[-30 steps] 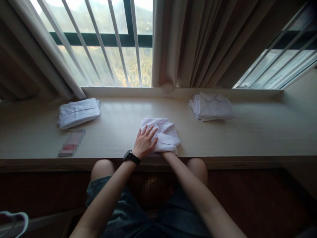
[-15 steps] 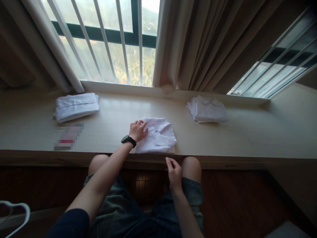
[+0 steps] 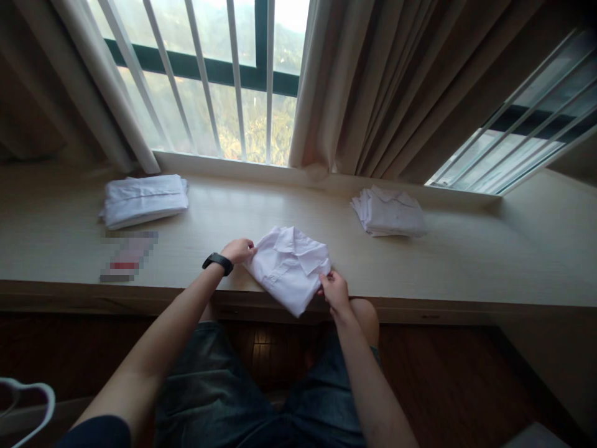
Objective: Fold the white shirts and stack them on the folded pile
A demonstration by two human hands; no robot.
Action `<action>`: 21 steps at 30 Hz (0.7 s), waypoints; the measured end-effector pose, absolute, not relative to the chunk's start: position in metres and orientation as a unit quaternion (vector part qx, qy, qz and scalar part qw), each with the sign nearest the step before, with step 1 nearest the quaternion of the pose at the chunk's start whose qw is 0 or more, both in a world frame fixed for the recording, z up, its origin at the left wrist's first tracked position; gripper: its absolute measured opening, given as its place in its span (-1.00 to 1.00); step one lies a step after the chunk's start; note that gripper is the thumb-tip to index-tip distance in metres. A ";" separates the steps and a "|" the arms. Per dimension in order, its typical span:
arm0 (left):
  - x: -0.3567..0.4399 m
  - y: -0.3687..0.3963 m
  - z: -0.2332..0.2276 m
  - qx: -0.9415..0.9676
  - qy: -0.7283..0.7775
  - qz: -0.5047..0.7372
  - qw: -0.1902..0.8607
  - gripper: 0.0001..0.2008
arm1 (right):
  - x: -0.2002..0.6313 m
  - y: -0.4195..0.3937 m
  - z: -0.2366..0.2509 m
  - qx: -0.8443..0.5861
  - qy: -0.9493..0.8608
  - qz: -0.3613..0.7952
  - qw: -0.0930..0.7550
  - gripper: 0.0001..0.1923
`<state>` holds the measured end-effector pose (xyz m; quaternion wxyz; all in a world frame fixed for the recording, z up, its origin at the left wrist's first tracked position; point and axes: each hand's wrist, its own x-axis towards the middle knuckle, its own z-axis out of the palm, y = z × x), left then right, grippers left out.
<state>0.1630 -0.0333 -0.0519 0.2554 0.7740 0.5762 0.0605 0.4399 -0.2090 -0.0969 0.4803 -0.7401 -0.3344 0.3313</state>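
Note:
A folded white collared shirt (image 3: 289, 267) lies at the front edge of a pale wooden window ledge (image 3: 219, 218), turned at an angle with one corner hanging over the edge. My left hand (image 3: 239, 250), with a black watch on its wrist, grips the shirt's left side. My right hand (image 3: 333, 291) pinches its right edge. The collar faces up and away from me.
A stack of folded white shirts (image 3: 143, 199) lies at the back left, another folded pile (image 3: 389, 213) at the back right. A small blurred flat item (image 3: 127, 256) lies left of my hands. Beige curtains (image 3: 373, 87) and barred windows stand behind. My knees are below the ledge.
My right hand came up from under the ledge and took the shirt's right edge. My left hand shifted to the left side. The shirt has turned and slid toward the ledge's edge.

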 end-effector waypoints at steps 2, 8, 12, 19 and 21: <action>0.143 -0.064 -0.051 0.781 0.562 0.041 0.269 -0.73 | 0.463 -0.191 -0.092 -0.765 -0.387 0.256 0.446 -0.68; 0.147 -0.094 -0.040 0.728 0.593 0.233 0.251 -0.65 | 0.466 -0.181 -0.086 -0.807 -0.433 0.119 0.383 -0.56; 0.180 -0.062 -0.041 0.593 0.621 0.324 0.397 -0.54 | 0.445 -0.191 -0.092 -0.802 -0.437 0.124 0.388 -0.46; 0.207 -0.035 -0.043 0.495 0.573 0.371 0.538 -0.62 | 0.456 -0.156 -0.082 -0.769 -0.417 0.177 0.450 -0.59; 0.205 -0.037 -0.045 0.467 0.535 0.380 0.593 -0.60 | 0.461 -0.148 -0.082 -0.729 -0.401 0.220 0.509 -0.59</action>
